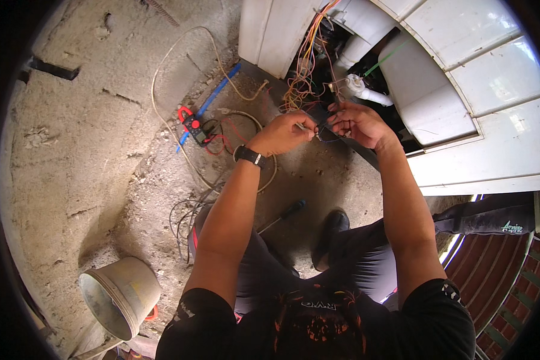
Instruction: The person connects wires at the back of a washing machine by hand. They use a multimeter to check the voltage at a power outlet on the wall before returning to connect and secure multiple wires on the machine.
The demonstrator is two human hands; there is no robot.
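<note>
Where the white tiled structure (492, 150) is opened, a tangled bundle of thin orange, red and yellow wires (306, 78) is seen hanging out. Just below the bundle, a thin dark wire (321, 139) is held between two bare hands, set near each other. By the left hand (287, 133) it is pinched, thumb and forefinger closed together; by the right hand (361, 125) it is likewise gripped at the fingertips, exact contact too small to tell. On the left wrist a black-strapped watch (250, 155) is worn. Farther left, a red-and-black clamp meter (193, 127) is laid over a straight blue strip (215, 95) on the rough grey concrete floor (348, 174). A dark-handled screwdriver (293, 208) is noted near a black shoe (333, 234); a pale plastic bucket (139, 285) is found lower left.
</note>
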